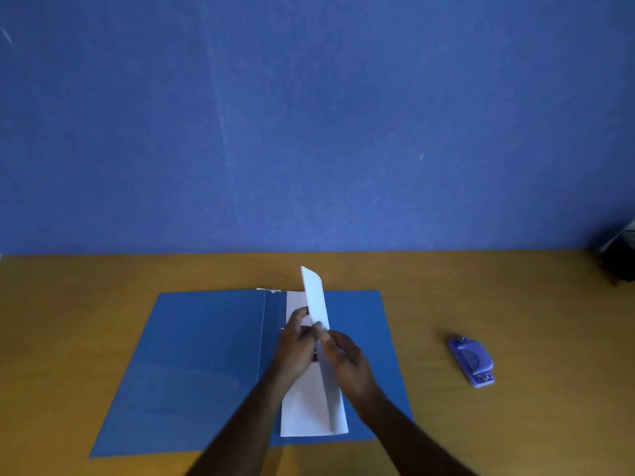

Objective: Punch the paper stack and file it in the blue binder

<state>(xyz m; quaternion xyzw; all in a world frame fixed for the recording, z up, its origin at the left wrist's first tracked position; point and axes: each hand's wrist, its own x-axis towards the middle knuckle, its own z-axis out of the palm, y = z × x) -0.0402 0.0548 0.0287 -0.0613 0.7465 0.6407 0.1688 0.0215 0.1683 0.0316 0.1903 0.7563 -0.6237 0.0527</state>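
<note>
The blue binder (206, 355) lies open and flat on the wooden table. On its right half, near the spine, lies the white paper stack (302, 413). Part of the paper stands up on edge, curled upward at the far end. My left hand (295, 348) rests by the spine with its fingers curled at the raised paper. My right hand (347, 355) pinches the raised paper edge from the right side. The binder's fastener is hidden under my hands.
A purple hole punch (472, 362) sits on the table (515, 304) to the right of the binder. A dark object (618, 259) sits at the table's far right edge. A blue wall rises behind the table.
</note>
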